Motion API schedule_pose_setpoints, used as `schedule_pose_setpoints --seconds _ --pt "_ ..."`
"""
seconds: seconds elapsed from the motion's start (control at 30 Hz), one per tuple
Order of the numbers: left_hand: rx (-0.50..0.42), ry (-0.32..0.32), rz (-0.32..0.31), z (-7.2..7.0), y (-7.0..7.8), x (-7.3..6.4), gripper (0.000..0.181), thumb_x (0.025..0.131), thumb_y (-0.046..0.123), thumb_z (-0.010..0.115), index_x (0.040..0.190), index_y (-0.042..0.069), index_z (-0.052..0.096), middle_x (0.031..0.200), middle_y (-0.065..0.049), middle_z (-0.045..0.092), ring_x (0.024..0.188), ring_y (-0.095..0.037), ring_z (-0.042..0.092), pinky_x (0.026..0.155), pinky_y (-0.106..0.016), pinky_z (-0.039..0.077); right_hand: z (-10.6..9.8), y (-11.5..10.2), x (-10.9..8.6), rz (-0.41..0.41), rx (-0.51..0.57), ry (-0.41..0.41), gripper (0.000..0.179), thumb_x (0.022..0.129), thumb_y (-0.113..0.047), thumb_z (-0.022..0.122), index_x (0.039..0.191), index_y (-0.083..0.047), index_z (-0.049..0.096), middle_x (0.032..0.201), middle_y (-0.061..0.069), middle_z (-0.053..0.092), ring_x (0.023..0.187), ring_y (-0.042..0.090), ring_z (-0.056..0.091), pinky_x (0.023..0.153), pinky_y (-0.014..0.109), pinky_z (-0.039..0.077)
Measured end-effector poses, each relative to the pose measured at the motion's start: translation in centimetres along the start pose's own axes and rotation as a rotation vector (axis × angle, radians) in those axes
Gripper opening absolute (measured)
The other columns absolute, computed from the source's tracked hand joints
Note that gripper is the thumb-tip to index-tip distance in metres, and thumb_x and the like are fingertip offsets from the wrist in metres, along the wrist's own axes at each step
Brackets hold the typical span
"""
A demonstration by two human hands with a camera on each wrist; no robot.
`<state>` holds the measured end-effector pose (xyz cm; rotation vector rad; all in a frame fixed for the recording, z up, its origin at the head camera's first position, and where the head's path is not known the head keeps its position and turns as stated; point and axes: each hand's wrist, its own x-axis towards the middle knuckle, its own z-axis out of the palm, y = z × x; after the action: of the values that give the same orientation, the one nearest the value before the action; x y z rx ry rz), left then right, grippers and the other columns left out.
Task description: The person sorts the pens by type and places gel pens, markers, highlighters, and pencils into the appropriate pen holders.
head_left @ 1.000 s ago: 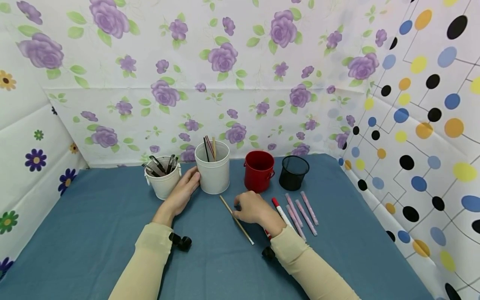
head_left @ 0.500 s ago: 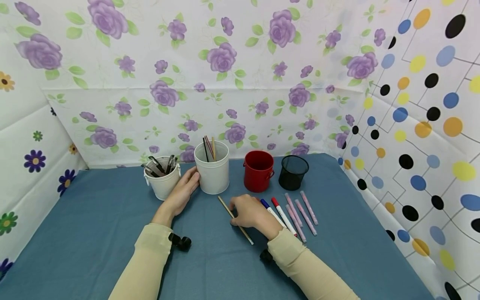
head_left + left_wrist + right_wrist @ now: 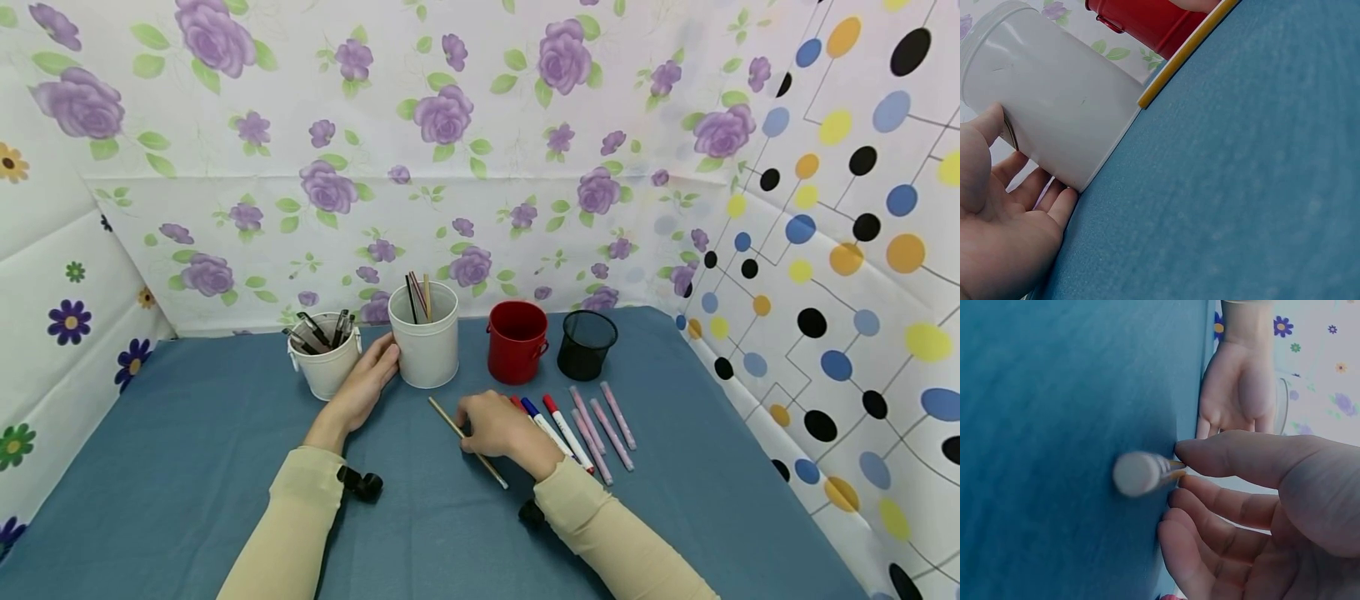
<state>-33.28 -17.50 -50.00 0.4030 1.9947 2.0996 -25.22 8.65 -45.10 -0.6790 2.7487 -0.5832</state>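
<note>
A yellowish pencil [image 3: 491,472] with a white eraser end lies slanted close over the cloth. My right hand [image 3: 497,423] pinches it; in the right wrist view, thumb [image 3: 1229,456] and index finger meet at its shaft behind the blurred eraser [image 3: 1135,474]. At the tall white bucket [image 3: 425,358], my left hand [image 3: 363,385] rests against the left side. Seen from the left wrist, its thumb [image 3: 990,125] touches the bucket's wall and the loosely bent fingers lie along the lower edge. That bucket holds several pencils [image 3: 420,300].
A smaller white bucket [image 3: 330,371] with black pens stands left of my left hand. To the right stand a red bucket [image 3: 517,346] and a black mesh cup [image 3: 587,350]. Red- and blue-capped markers [image 3: 566,429] and several pink pens [image 3: 617,417] lie beyond my right hand.
My right hand has moved slightly left and down and taken hold of the pencil, whose far end has swung left. More marker caps show beside the hand. My left hand stays put.
</note>
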Motion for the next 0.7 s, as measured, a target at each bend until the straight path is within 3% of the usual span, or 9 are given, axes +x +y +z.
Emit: schedule_pose_setpoints --seconds 0.53,0.7 --pt "0.005 -0.008 -0.006 -0.1 0.05 -0.04 0.072 0.117 0.041 0.04 0.171 0.006 0.007 0.177 -0.017 0.009 0.164 -0.031 0.01 0.135 -0.043 0.014 0.0 -0.1 -0.12 0.009 -0.021 -0.023 0.029 0.088 -0.015 0.089 0.114 -0.012 0.077 0.09 -0.001 0.067 0.078 0.012 0.06 0.068 0.025 0.056" --pt "0.005 -0.006 -0.012 -0.08 0.1 -0.03 0.073 0.116 0.042 0.04 0.171 0.006 0.007 0.177 -0.016 0.009 0.164 -0.031 0.01 0.135 -0.043 0.014 -0.22 0.17 -0.09 -0.037 0.001 -0.037 0.021 0.088 -0.014 0.088 0.106 -0.011 0.077 0.087 -0.003 0.067 0.076 0.01 0.06 0.066 0.025 0.055"
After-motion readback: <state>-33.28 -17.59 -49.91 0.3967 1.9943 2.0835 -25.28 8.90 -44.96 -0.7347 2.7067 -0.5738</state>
